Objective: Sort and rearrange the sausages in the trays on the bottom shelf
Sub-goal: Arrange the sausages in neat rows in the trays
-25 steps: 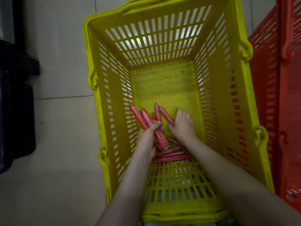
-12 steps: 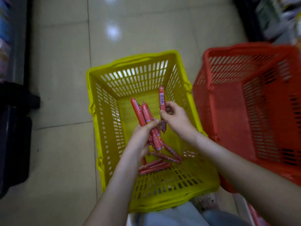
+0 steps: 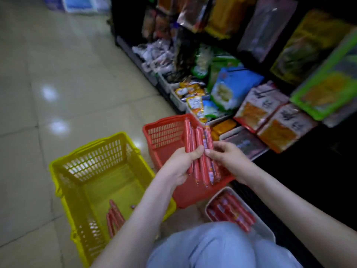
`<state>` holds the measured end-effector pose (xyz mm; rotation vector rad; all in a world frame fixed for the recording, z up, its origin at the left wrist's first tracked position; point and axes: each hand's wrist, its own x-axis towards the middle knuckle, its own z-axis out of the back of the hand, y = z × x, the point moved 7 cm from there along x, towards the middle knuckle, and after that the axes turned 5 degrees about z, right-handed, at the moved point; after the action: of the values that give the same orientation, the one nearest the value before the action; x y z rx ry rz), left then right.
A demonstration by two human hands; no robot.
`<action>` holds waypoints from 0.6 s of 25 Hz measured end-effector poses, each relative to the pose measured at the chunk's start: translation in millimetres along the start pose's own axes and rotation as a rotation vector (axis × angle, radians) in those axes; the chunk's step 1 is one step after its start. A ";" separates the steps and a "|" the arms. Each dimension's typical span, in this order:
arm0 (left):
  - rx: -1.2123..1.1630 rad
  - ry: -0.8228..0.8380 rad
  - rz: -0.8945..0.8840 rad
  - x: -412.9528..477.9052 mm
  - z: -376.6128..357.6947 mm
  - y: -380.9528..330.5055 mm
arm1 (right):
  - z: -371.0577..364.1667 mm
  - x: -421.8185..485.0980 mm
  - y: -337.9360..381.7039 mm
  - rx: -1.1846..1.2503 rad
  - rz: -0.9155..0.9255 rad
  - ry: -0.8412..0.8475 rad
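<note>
My left hand (image 3: 180, 165) grips a bundle of several red sausages (image 3: 199, 144), held upright above the red basket (image 3: 164, 136). My right hand (image 3: 226, 157) pinches the same bundle from the right with thumb and fingertips. A few more red sausages (image 3: 114, 217) lie in the bottom of the yellow basket (image 3: 92, 151) at lower left. A white tray (image 3: 266, 229) holding red sausages (image 3: 231, 211) sits on the bottom shelf beside my knee.
Dark store shelving runs along the right, with trays of snack packets (image 3: 193, 93) and bagged goods (image 3: 260, 107) on the bottom shelf. An empty-looking dark tray (image 3: 245, 142) lies just past my right hand. Tiled floor (image 3: 67, 84) spreads to the left. My knee (image 3: 222, 246) fills the lower middle.
Both hands lifted the sausage bundle out of the yellow basket and carried it right, over the red basket. My view swung up and right to the shelves.
</note>
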<state>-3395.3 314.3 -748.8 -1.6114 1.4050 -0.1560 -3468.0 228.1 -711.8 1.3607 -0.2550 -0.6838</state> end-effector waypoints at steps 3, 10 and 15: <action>0.164 0.144 0.058 0.8 -89.2 27.1 | 83.1 -57.2 -9.0 0.117 -0.028 -0.145; 0.484 0.399 0.385 21.7 -289.9 212.9 | 276.4 -239.4 -129.8 0.329 -0.255 -0.556; 0.665 0.473 0.705 16.7 -351.5 393.7 | 333.4 -371.2 -270.8 0.457 -0.438 -0.795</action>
<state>-3888.1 151.9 -846.6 -0.4988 1.9321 -0.5425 -4021.7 160.6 -817.4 1.5313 -0.7961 -1.6038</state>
